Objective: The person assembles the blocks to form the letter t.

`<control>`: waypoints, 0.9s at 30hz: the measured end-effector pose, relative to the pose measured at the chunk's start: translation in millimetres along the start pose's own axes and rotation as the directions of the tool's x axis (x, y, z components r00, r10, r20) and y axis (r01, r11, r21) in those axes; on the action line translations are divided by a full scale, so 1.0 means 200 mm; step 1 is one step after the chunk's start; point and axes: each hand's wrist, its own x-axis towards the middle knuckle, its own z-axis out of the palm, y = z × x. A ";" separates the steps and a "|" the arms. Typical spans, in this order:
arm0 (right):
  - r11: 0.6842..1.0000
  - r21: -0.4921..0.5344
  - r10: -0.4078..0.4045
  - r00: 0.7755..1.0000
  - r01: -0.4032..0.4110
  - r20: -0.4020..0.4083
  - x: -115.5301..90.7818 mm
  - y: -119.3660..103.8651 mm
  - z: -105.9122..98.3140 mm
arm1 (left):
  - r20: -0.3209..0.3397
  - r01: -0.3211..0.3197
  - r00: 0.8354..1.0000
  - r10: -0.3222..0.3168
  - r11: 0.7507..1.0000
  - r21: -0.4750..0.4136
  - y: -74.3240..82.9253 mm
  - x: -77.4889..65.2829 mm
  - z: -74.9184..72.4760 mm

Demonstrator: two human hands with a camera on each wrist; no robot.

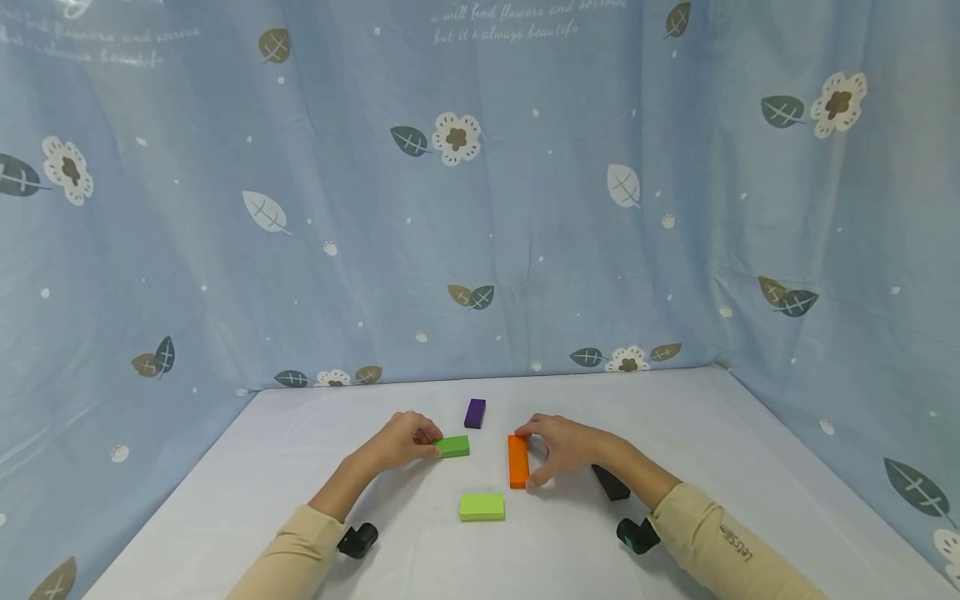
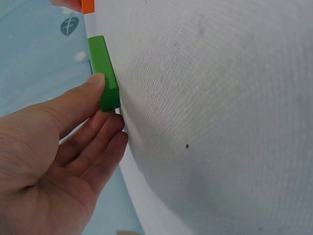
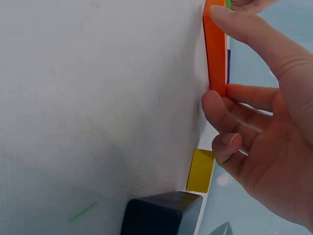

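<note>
My left hand (image 1: 401,440) pinches the left end of a green block (image 1: 453,447), which lies flat on the white cloth; in the left wrist view the thumb presses on the side of this green block (image 2: 102,68). To the right of it, my right hand (image 1: 566,446) grips an orange block (image 1: 518,462) by its two ends, thumb at the near end and fingers at the far one. The right wrist view shows the thumb on the orange block (image 3: 215,49), the other fingers loosely curled. A gap separates the green and orange blocks.
A purple block (image 1: 475,413) lies farther back, and a lime block (image 1: 482,507) lies nearer. Beside the right forearm is a black block (image 1: 611,482). A yellow block (image 3: 200,170) appears in the right wrist view. Blue patterned curtain (image 1: 525,208) borders the white table (image 1: 315,417).
</note>
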 end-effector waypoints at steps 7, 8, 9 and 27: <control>1.000 0.020 0.002 1.000 -0.003 0.030 -0.01 -0.01 -0.02 | 0.001 -0.005 1.000 0.005 1.000 0.006 0.00 0.00 0.00; 1.000 0.020 0.003 1.000 -0.004 0.031 -0.01 -0.01 -0.02 | 0.002 -0.008 1.000 0.008 1.000 0.006 0.00 0.00 0.00; 1.000 0.021 0.006 1.000 -0.006 0.030 -0.01 -0.02 -0.03 | 0.001 -0.010 1.000 0.010 1.000 0.008 0.00 0.00 0.00; 0.998 0.015 0.053 0.998 -0.054 0.045 0.00 -0.04 -0.03 | 0.008 -0.008 1.000 0.008 1.000 0.012 -0.01 0.01 0.00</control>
